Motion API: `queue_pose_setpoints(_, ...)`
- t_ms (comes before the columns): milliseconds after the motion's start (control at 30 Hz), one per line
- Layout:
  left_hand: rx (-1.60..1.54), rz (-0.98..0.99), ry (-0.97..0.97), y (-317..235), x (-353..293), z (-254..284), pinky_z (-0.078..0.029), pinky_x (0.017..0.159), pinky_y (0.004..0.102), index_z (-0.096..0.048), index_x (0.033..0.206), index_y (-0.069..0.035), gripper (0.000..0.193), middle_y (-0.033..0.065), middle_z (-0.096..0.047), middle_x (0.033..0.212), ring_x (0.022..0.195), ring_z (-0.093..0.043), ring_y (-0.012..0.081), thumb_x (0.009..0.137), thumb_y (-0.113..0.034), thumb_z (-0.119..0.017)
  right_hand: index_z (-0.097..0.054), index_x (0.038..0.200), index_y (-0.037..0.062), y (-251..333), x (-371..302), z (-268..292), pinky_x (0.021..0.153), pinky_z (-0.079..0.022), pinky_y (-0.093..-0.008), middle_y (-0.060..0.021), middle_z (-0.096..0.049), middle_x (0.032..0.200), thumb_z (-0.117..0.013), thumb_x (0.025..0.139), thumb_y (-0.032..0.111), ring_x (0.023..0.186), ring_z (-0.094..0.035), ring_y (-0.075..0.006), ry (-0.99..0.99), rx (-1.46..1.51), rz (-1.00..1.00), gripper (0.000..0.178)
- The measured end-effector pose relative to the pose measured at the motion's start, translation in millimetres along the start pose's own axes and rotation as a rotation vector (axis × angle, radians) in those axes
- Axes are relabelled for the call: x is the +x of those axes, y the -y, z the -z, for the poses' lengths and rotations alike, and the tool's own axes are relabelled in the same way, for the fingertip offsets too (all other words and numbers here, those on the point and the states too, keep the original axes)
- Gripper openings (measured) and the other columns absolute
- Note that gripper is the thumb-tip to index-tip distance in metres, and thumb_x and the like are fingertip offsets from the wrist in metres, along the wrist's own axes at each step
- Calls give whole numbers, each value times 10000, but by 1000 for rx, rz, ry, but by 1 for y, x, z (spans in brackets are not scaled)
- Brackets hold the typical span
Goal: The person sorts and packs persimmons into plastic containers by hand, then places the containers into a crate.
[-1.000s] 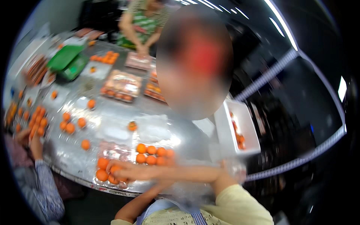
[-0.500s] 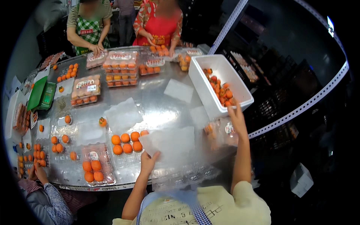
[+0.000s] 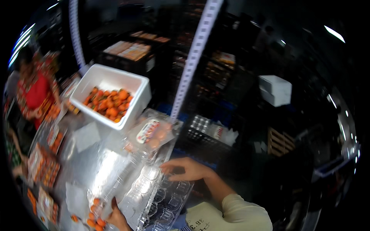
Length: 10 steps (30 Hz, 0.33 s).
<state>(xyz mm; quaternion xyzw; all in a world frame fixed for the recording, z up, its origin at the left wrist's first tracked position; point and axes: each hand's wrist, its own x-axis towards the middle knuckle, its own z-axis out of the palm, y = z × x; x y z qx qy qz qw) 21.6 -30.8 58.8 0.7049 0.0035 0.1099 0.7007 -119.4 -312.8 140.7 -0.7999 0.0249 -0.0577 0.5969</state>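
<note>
My right hand [image 3: 185,169] is at the upper end of a stack of clear plastic fruit trays [image 3: 154,198]. Its thumb and fingers are apart over the trays' edge, with no firm grip visible. My left hand [image 3: 117,218] is low in the picture beside several orange persimmons [image 3: 94,221]. Its thumb sticks up while the other fingers are blurred or hidden, so I cannot tell what it holds. A white foam box [image 3: 140,103] at the table's far edge contains many small persimmons [image 3: 111,104]. Nearer stands a clear pack of orange fruit [image 3: 154,133].
Paper-like white sheets [image 3: 86,136] lie on the metal table [image 3: 110,158]. Filled fruit packs [image 3: 44,165] are stacked at left, near a person in red [image 3: 36,96]. A perforated white post [image 3: 192,57] rises beyond the table. Dark crates [image 3: 212,134] and a wooden pallet [image 3: 280,141] stand right.
My view has swung to the right. My right hand has left the foam box and come to the clear trays. The white sheet my left hand held is no longer plainly seen in it.
</note>
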Motion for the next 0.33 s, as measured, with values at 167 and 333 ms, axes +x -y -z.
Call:
queue_pose_setpoints(167,92,-241,722,-70,-30,-27,-436,822,298,-585,1044,-40,320,162,-596,956,852,-560,223,808,-257,-594,-534,1214,61,-9,-100,1,895,-435,-351,-95,-642,1074,-706,738,314,1003,-597,-249,-188,-264,-271,566)
queue_pose_setpoints(333,-13,-672,896,-24,-12,-51,-480,746,280,-541,1030,12,409,209,-623,970,825,-621,261,651,-71,-672,-590,1160,143,2,-149,-72,1007,-255,-554,-82,-492,1287,-732,700,408,1181,-443,-237,-665,-423,-374,549)
